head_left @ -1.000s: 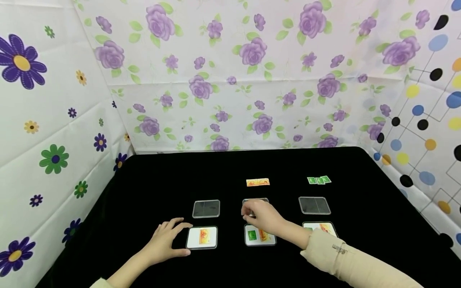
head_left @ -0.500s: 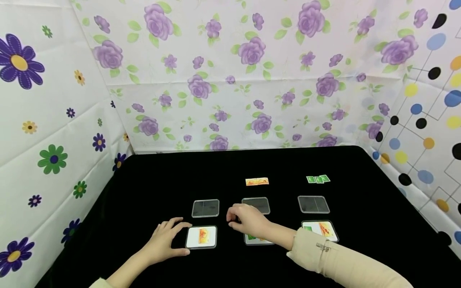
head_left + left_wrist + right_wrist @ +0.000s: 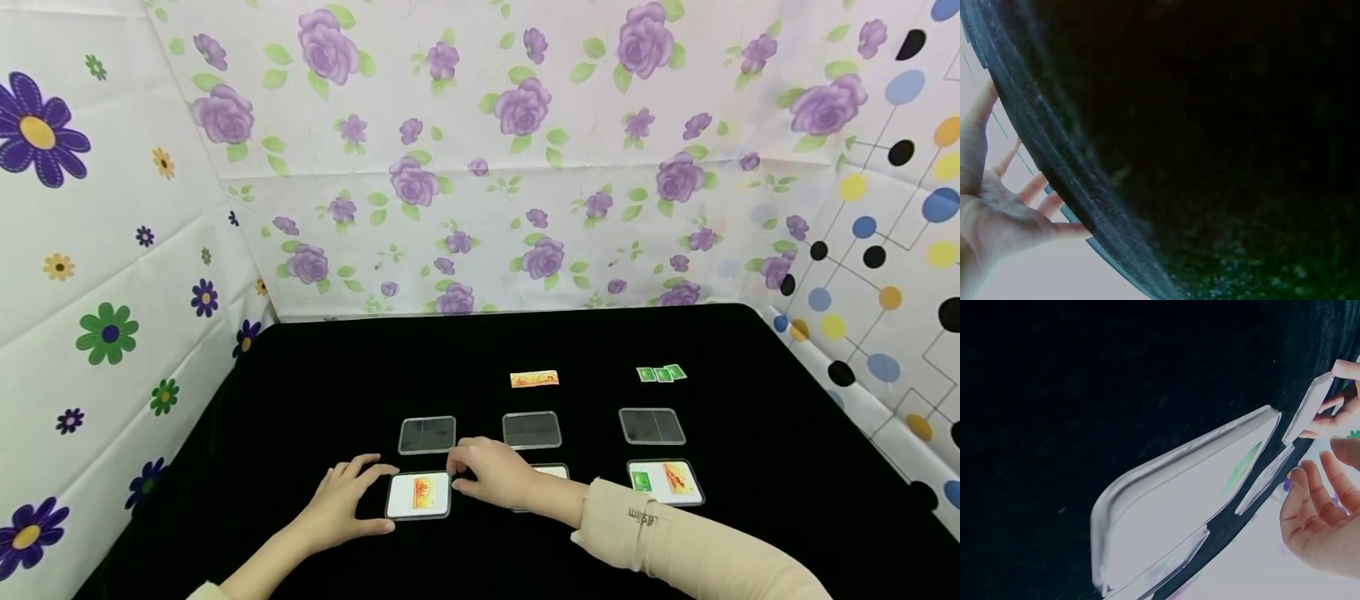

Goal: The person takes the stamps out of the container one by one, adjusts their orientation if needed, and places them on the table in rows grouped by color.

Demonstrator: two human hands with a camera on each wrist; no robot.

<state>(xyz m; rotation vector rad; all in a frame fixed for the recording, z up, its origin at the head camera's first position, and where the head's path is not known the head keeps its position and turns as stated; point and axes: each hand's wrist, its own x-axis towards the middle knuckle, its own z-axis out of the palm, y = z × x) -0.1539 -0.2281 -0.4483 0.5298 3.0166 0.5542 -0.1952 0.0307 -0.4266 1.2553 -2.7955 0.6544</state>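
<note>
Left case [image 3: 402,498] lies on the black table [image 3: 315,417] between the two hands, white inside, with an orange picture [image 3: 425,492] just right of its middle. The left hand [image 3: 339,504] is spread at its left side: the index fingertip meets the far left corner and the thumb lies by the near left one, though whether the thumb touches is hard to tell. The right hand [image 3: 483,471] is relaxed, fingers loosely bent and thumb apart from them, its tips just beside the case's right edge. The right wrist crosses over the middle case [image 3: 553,471], hiding most of it. Farther right is the right case [image 3: 660,483], with a green square [image 3: 641,481] on its left and an orange print [image 3: 678,477] on its right. Beyond the cases stand three clear plates in a row: left plate [image 3: 427,436], middle plate [image 3: 532,430] and right plate [image 3: 652,426]. Orange cards [image 3: 535,379] lie beyond the middle plate, overlapping green cards [image 3: 662,374] beyond the right one.
</note>
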